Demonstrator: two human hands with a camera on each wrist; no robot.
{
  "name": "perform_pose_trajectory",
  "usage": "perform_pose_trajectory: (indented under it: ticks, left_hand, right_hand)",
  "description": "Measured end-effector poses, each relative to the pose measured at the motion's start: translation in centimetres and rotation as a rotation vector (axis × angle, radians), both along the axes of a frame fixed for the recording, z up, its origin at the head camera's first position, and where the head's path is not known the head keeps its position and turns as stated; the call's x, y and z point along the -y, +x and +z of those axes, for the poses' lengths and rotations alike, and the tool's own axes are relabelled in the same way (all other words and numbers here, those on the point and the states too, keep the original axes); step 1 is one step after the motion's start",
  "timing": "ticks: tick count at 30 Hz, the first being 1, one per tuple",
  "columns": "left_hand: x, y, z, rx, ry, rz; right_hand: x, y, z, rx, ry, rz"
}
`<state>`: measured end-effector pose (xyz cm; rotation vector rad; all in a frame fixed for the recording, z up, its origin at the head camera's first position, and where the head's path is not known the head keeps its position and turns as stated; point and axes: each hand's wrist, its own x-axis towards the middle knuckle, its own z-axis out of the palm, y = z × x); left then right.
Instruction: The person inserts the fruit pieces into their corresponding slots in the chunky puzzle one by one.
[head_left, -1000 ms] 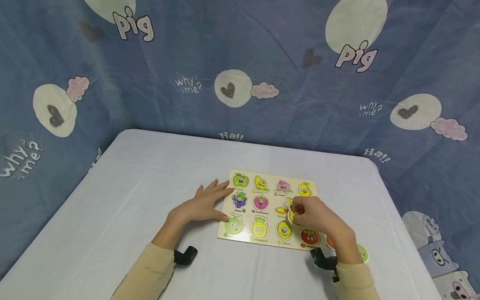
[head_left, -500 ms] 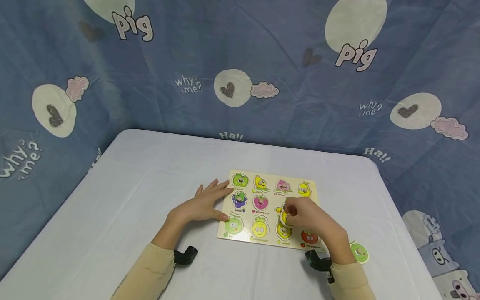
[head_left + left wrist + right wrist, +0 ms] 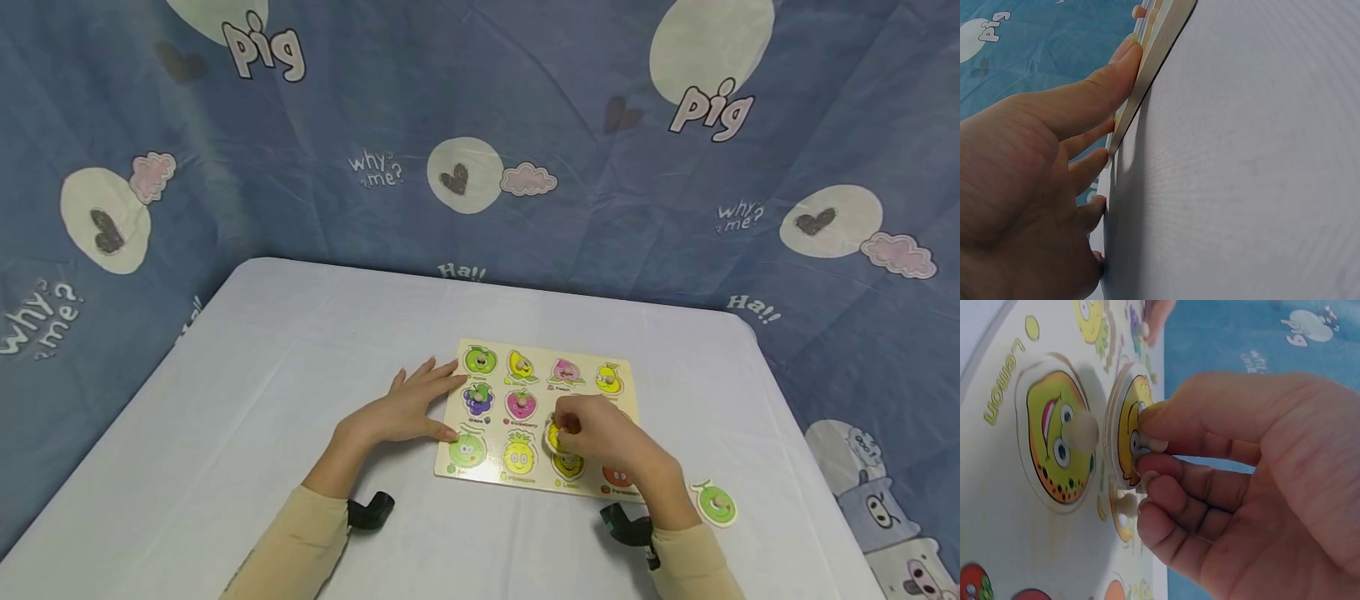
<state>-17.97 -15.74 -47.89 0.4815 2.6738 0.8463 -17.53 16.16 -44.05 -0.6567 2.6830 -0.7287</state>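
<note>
A pale wooden knob puzzle board (image 3: pixel 540 478) with several cartoon fruits lies on the table. My left hand (image 3: pixel 408 410) rests against its left edge, fingers spread, thumb near the green fruit picture at the lower left. Between thumb and fingertips, my right hand (image 3: pixel 609 433) pinches the knob of a yellow fruit puzzle piece (image 3: pixel 1127 425) with a smiling face. That piece is tilted and raised over the board, just beside the lemon piece (image 3: pixel 1057 437). The pineapple picture (image 3: pixel 520 455) to its left shows no knob. My right hand hides part of the middle row.
A loose green round fruit piece (image 3: pixel 716 503) lies on the white tablecloth (image 3: pixel 315 350), right of the board near my right forearm. Behind the table hangs a blue printed curtain (image 3: pixel 585 208). A black wrist mount (image 3: pixel 371 511) sticks out from each sleeve.
My right hand has moved left across the board, carrying the yellow fruit piece from the banana area toward the pineapple picture. The left hand stays in place.
</note>
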Motion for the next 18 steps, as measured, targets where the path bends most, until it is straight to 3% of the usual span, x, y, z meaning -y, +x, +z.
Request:
perform_pose_trajectory:
  ticks: [18]
  left_hand:
    - [0.0, -0.1, -0.2, 0.004, -0.006, -0.003]
  right_hand:
    - [1.6, 0.5, -0.5, -0.034, -0.015, 0.061]
